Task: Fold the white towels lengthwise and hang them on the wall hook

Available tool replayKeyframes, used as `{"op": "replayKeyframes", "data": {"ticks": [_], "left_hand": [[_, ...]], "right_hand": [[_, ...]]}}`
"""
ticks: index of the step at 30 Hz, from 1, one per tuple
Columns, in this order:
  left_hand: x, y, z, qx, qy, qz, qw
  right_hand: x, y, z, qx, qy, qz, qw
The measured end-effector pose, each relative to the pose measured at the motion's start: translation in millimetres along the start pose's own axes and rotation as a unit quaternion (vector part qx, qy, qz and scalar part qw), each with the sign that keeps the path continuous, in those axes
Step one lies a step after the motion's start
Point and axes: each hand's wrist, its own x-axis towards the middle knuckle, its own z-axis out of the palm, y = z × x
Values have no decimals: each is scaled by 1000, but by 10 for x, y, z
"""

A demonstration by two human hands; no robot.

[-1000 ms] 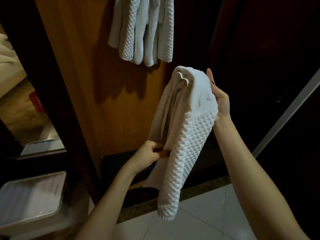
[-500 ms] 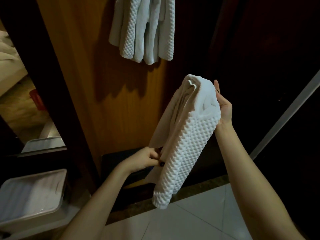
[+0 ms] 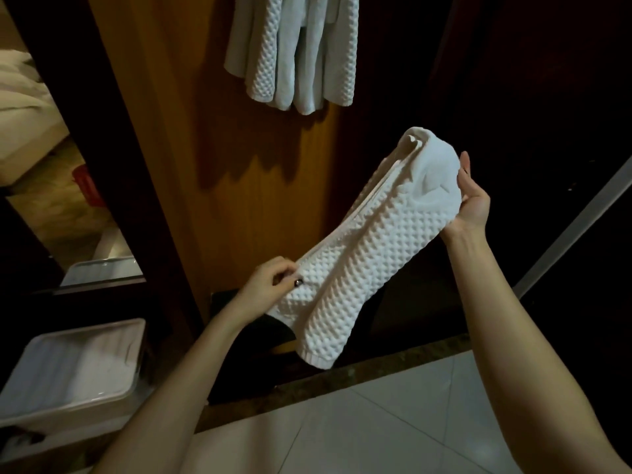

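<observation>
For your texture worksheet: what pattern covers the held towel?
The towel shows a white grid of raised bumps, clearest in the head view.

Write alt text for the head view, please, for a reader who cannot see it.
The person's right hand holds the upper end of a slanting, folded white towel while the left hand pinches its lower edge. More white towels hang above on a wooden panel.

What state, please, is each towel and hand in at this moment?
held towel, folded lengthwise, slanted between both hands, not yet hung.
hung towels, draped against the wooden wall.
left hand, pinches the held towel's lower edge.
right hand, holds its upper end.
</observation>
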Motion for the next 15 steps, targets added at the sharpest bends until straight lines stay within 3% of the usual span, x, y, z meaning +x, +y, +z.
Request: {"op": "replayKeyframes", "data": {"ticks": [2,6,11,15], "left_hand": [[-7,24,-84,-43,11,13,999],[-13,24,-177,14,27,60,998],[2,30,87,123,-14,-102,987],[-12,110,373,144,-13,-161,976]], "right_hand": [[-1,9,8,-13,20,-13,1000],[-47,68,118,-76,39,-63,994],[-144,239,293,-193,31,-87,977],[-177,337,413,-222,28,-102,969]]}}
